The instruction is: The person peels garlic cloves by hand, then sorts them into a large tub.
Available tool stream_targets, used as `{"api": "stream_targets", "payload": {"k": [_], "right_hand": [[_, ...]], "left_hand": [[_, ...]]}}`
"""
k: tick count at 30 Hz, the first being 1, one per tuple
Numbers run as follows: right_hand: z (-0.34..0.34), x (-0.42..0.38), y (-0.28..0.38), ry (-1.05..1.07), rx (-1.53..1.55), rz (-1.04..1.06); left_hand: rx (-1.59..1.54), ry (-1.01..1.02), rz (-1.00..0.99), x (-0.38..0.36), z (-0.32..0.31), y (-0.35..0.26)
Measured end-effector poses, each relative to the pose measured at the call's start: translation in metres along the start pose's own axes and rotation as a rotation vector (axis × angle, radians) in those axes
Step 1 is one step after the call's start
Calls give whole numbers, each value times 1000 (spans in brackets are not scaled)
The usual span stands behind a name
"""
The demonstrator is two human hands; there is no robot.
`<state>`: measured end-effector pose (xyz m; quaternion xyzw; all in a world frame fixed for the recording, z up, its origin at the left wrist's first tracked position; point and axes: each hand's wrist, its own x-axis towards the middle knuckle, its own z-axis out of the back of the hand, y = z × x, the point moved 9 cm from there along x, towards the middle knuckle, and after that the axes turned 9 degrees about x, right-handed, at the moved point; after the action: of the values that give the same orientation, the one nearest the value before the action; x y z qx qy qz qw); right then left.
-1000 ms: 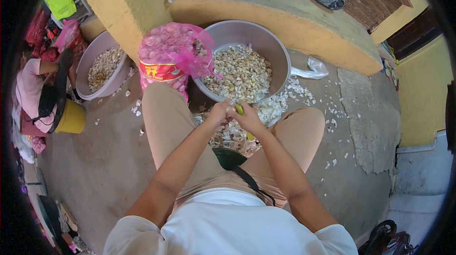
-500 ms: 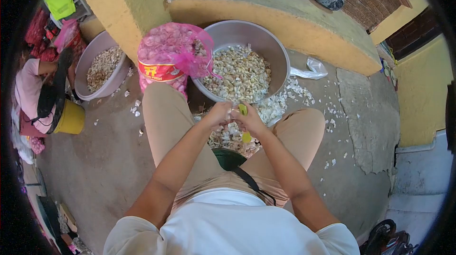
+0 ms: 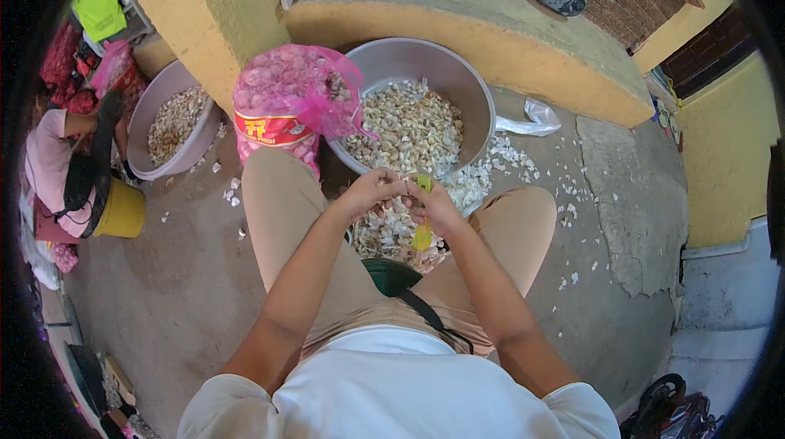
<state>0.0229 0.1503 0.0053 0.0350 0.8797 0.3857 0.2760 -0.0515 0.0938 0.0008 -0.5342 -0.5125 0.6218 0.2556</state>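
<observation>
My left hand (image 3: pixel 368 196) is closed, its fingertips meeting those of the other hand. Whatever it pinches is too small to make out. In my right hand (image 3: pixel 437 208), fingers wrap round a slim yellow-green tool (image 3: pixel 422 236); its ends show above and below the grip, but its kind does not. Both hands hover between my knees, over a heap of garlic skins and bits (image 3: pixel 380 236). Just beyond them stands a large grey basin (image 3: pixel 481 83) holding many garlic cloves (image 3: pixel 417 124). Left of it, a pink net bag (image 3: pixel 282 83) is full of garlic bulbs.
A dark green object (image 3: pixel 391 275) sits between my thighs. Loose skins (image 3: pixel 507 153) lie right of the basin, near a plastic bag (image 3: pixel 536 118). At left, another person (image 3: pixel 57 157) sits by a yellow bucket (image 3: pixel 123 208) and a second basin (image 3: pixel 200 145). Behind runs a yellow ledge (image 3: pixel 458 22).
My left hand has drawn slightly left and up, its fingers now straighter. The yellow-green tool has turned more upright in my right hand and shows more of its length.
</observation>
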Motion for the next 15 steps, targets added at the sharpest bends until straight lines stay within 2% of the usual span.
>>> {"api": "stream_targets", "payload": {"k": [1, 7, 10, 13, 14, 15], "right_hand": [[-1, 0, 0, -2, -5, 1], [4, 3, -4, 3, -149, -32], [4, -1, -4, -40, -266, -65], [1, -2, -3, 0, -208, -62], [2, -2, -1, 4, -144, -54], [3, -2, 1, 9, -81, -48]], "left_hand": [[121, -24, -49, -2, 0, -5], [374, -183, -144, -1, 14, -15], [555, -443, -318, -6, 31, -24], [402, -500, -123, -2, 57, -13], [404, -441, -81, 2, 57, -7], [484, -412, -120, 3, 51, -7]]}}
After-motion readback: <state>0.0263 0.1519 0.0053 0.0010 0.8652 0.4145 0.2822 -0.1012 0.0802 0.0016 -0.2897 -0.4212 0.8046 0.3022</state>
